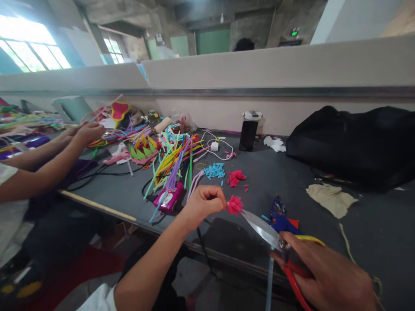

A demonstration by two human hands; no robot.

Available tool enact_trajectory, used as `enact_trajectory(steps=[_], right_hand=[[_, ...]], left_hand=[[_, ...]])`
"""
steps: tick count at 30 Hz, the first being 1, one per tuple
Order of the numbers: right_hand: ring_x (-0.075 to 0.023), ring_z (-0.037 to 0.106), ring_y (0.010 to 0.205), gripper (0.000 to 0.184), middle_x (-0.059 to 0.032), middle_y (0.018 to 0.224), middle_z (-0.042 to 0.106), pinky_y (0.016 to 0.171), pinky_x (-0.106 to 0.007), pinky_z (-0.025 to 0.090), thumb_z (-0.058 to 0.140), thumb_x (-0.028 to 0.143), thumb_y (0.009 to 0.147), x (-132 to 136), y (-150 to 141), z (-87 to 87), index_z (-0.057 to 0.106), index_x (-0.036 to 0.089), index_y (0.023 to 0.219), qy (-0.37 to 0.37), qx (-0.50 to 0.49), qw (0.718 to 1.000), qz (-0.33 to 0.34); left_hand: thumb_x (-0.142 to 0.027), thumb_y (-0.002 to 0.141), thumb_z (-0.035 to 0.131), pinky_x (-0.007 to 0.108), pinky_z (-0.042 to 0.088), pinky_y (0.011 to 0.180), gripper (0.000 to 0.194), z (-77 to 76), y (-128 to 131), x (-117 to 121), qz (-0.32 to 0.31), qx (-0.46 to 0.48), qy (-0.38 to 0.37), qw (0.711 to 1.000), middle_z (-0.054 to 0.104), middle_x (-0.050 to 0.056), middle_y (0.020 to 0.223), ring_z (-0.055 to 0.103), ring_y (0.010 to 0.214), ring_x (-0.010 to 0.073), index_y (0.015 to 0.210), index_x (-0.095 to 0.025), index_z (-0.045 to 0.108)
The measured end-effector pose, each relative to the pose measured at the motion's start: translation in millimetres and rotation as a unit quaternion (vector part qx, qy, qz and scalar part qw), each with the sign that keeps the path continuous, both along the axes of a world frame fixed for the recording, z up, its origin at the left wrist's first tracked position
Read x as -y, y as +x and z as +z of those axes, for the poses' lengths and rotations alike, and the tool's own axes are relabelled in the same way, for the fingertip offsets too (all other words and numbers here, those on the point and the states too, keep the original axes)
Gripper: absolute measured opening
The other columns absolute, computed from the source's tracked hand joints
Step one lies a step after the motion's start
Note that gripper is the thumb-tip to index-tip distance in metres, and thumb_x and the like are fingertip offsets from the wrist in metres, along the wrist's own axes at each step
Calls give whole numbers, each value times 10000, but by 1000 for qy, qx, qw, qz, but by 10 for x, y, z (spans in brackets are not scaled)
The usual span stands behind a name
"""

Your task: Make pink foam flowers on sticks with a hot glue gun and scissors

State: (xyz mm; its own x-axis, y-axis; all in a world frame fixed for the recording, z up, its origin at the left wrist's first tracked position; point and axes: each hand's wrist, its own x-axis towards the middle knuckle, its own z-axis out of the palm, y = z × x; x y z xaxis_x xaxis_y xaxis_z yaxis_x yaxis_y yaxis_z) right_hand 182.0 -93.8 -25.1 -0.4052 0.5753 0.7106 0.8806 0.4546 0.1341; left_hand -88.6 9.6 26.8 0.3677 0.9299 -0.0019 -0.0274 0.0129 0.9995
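The left hand (208, 202) pinches a fuzzy pink-red flower (234, 205) between thumb and fingertips, above the dark table (259, 172). The right hand (330, 272) grips the scissors (266, 230), whose blade tips touch or nearly touch the flower; a pale stick (270, 276) hangs by the same hand. A blue glue gun (281, 218) lies just beyond the blades. Past the left hand are piles of red pieces (236, 178) and blue pieces (214, 170), then a bundle of coloured pipe cleaners (177, 157) reaching over a magenta case (168, 198). Farther back stand a dark bottle (249, 131) and a black bag (350, 144). At the left, another person's hands (86, 131) work over more strips.
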Motion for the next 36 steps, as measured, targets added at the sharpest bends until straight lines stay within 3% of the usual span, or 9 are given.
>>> enact_trajectory(steps=[5,10,15,29,36], right_hand=[[-117,619,596,315,20,771,723,643,-262,397,555,405,916,11,70,-52,629,234,1169,-5,34,999,-18],[-121,596,609,338,22,746,701,633,-267,370,483,364,944,39,102,-77,604,240,1234,3,51,998,-22],[-126,578,602,377,20,748,689,635,-277,358,473,362,941,45,114,-89,572,255,1289,0,65,997,-38],[-140,547,574,481,21,683,638,601,-289,337,454,351,940,25,143,-129,462,259,1412,9,93,994,-59],[-135,580,624,527,9,745,663,636,-277,389,474,329,928,28,207,-172,426,244,1446,4,111,992,-53]], left_hand=[[-209,573,574,192,199,411,88,10,36,7,33,15,-42,998,487,-37,473,308,417,45,511,-147,588],[-199,569,567,186,142,399,93,2,68,30,18,37,-87,995,388,-64,415,239,383,29,491,-150,561],[-182,564,572,193,108,388,110,20,108,49,13,54,-125,991,399,-61,404,216,365,22,466,-155,528],[-202,559,585,191,107,379,156,64,128,67,20,47,-143,988,430,-55,418,222,355,16,445,-159,487],[-205,560,586,184,113,376,146,60,136,78,22,43,-146,988,469,-47,432,226,355,14,456,-156,496]])
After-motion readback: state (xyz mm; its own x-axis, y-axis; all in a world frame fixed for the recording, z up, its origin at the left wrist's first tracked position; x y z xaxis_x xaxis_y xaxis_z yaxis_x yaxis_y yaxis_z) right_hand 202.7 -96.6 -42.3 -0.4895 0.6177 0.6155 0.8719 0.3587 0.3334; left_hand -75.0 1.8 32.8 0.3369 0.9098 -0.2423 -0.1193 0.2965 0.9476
